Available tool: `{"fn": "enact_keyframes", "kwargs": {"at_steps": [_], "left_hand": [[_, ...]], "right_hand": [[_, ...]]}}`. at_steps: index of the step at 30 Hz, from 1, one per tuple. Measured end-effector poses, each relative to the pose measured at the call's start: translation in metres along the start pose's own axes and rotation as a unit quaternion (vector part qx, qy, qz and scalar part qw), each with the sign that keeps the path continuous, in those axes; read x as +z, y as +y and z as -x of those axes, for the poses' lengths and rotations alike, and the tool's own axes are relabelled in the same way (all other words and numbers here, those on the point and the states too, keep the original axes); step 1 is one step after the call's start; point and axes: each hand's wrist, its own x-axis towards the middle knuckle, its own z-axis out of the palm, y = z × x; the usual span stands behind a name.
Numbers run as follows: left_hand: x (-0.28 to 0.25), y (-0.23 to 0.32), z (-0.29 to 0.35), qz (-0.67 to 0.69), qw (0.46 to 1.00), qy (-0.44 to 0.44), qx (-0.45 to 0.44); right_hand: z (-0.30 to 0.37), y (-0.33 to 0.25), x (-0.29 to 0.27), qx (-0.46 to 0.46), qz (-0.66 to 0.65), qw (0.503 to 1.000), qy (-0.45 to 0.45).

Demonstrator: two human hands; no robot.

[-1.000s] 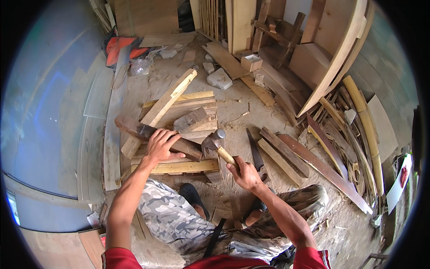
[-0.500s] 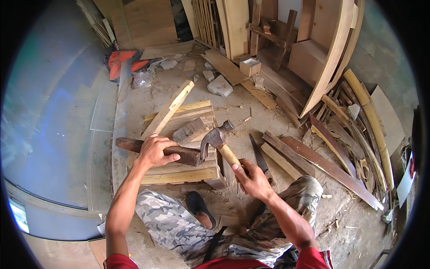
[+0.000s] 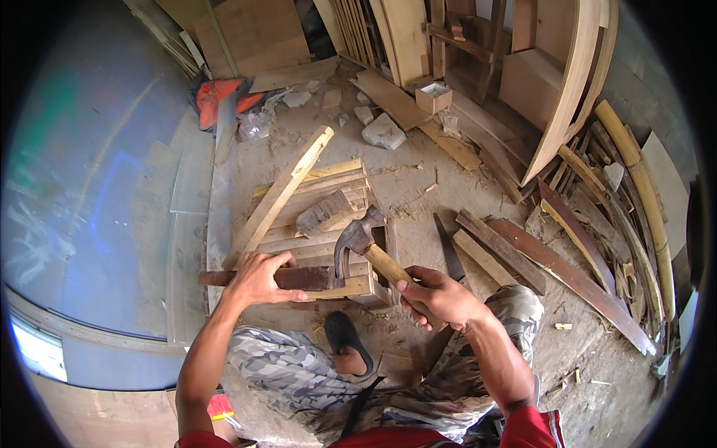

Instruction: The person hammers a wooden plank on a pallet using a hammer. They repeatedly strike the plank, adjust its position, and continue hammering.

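Note:
My left hand is closed over a long dark brown wooden block, thumb along its near side. In my right hand is the wooden handle of a claw hammer, some fingers loosely curled below it. The hammer's claw hangs down at the block's right end; whether it touches cannot be made out. Under and beyond the block stands a low slatted wooden platform. On its slats lie a short weathered wood block and a long pale wood strip, which sticks out past the far edge.
A handsaw lies right of the platform, beside several boards. Scrap wood and a bamboo pole lean at the right. Farther off are a pale stone block and a small box. A blue-grey panel stands left.
The dark block has turned more level and come nearer to me with my left hand. The hammer stays at its right end. My right hand's fingers have loosened around the handle.

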Motion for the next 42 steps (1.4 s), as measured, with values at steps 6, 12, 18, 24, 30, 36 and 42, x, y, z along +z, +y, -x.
{"fn": "enact_keyframes", "kwargs": {"at_steps": [6,12,18,24,30,36,42], "left_hand": [[0.057,-0.005,0.001,-0.004,0.994,0.101,0.032],[0.082,0.012,-0.016,0.067,0.989,0.128,-0.008],[0.097,0.019,-0.031,-0.009,0.983,0.183,0.015],[0.113,0.013,-0.034,-0.008,0.972,0.233,-0.003],[0.114,0.018,-0.035,0.006,0.969,0.248,-0.011],[0.112,0.018,-0.038,-0.008,0.961,0.277,0.009],[0.111,0.021,-0.043,-0.017,0.952,0.307,-0.002]], "right_hand": [[-0.008,0.003,-0.03,0.082,0.024,0.996,-0.029],[-0.013,0.009,-0.05,0.123,-0.006,0.992,-0.017],[-0.026,0.022,-0.068,0.118,-0.062,0.99,-0.038],[-0.032,0.02,-0.07,0.113,-0.029,0.992,-0.044],[-0.024,0.024,-0.063,0.115,-0.058,0.992,0.016],[-0.034,0.026,-0.064,0.125,-0.137,0.982,0.025],[-0.048,0.03,-0.05,-0.065,-0.278,0.948,0.137]]}}
